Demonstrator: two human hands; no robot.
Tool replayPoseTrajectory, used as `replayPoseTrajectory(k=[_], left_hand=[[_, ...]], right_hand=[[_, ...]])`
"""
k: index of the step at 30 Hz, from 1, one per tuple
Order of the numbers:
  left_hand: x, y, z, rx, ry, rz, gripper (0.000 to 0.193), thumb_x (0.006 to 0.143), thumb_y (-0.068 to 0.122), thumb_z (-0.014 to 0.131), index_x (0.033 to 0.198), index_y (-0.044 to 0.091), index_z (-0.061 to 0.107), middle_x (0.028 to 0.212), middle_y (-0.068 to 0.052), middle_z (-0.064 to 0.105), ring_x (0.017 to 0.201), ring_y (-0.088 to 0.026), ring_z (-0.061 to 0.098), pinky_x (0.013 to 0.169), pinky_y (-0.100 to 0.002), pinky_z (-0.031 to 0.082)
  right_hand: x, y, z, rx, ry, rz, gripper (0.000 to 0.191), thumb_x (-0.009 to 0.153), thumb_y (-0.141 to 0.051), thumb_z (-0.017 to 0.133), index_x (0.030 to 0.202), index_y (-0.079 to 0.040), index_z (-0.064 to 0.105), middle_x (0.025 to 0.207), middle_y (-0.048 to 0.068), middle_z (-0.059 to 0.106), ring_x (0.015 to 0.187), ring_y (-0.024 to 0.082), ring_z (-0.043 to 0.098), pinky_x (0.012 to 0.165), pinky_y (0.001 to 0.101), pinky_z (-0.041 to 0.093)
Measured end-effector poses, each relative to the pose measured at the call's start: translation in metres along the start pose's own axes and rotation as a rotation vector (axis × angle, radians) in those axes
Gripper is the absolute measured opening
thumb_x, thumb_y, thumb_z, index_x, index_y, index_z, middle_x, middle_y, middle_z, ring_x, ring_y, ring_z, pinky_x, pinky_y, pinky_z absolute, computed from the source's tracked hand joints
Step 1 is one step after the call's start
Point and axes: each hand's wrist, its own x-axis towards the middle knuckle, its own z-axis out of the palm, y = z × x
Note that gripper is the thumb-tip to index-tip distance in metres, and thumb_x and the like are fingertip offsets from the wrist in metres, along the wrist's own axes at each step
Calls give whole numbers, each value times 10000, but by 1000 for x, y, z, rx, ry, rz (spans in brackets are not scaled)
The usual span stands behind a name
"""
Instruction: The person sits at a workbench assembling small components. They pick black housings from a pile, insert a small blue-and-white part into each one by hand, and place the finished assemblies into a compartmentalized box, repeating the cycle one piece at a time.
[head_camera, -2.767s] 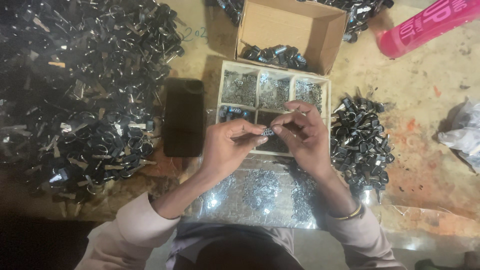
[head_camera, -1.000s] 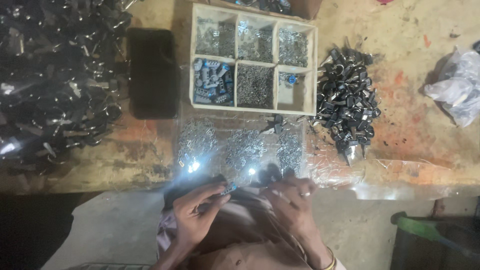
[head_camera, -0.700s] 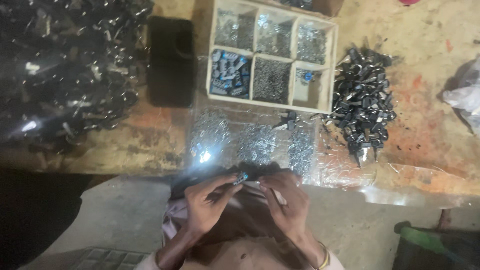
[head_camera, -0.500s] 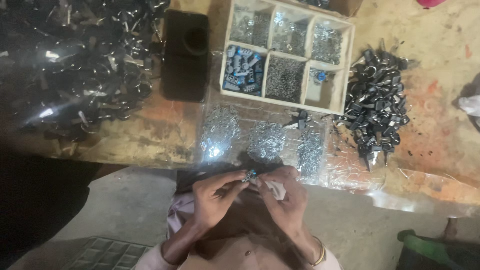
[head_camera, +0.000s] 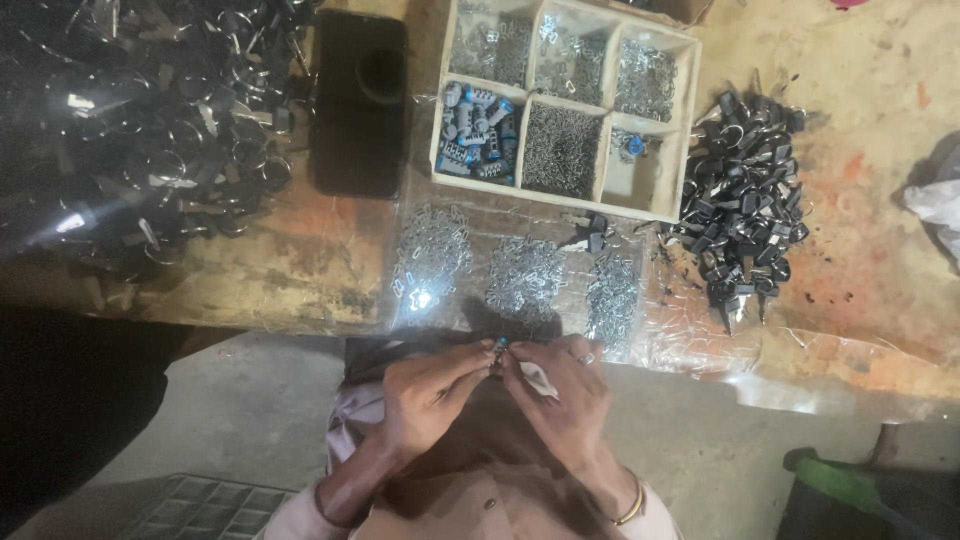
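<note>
Worn worktop (head_camera: 300, 270) carries dark metal heaps, and just below its edge the left hand (head_camera: 425, 395) and right hand (head_camera: 560, 395) pinch one tiny part (head_camera: 498, 350) at their fingertips; it looks light, stiff, easily dropped, best gripped by its sides.

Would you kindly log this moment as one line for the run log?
left hand: pinching small part | right hand: pinching same part | position: at lap, below table edge | compartment tray: on table beyond hands
</note>
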Motion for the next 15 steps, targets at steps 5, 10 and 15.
replayPoseTrajectory(k=[5,10,15], left_hand=[[-3,1,1,-104,-16,-61,234,844,-30,804,1070,6,756,1109,-124,787,892,-202,816,723,-257,658],[-7,-1,7,-270,16,-222,232,858,-45,799,1085,-22,756,1071,-127,801,895,-169,807,755,-268,673],[-6,-10,6,-245,41,-190,263,815,-20,844,1067,-8,770,1059,-115,796,923,-156,793,753,-246,677]], right_hand=[[5,13,-21,170,-290,323,234,853,-87,765,1065,-172,816,1060,7,721,972,156,690,738,278,547],[18,26,-29,-407,-47,2,316,877,-152,759,1191,-125,757,1441,115,532,1330,344,392,1096,507,277],[10,29,-31,-327,-34,70,387,867,-187,760,1242,-143,679,1528,82,454,1439,349,320,1183,518,236]])
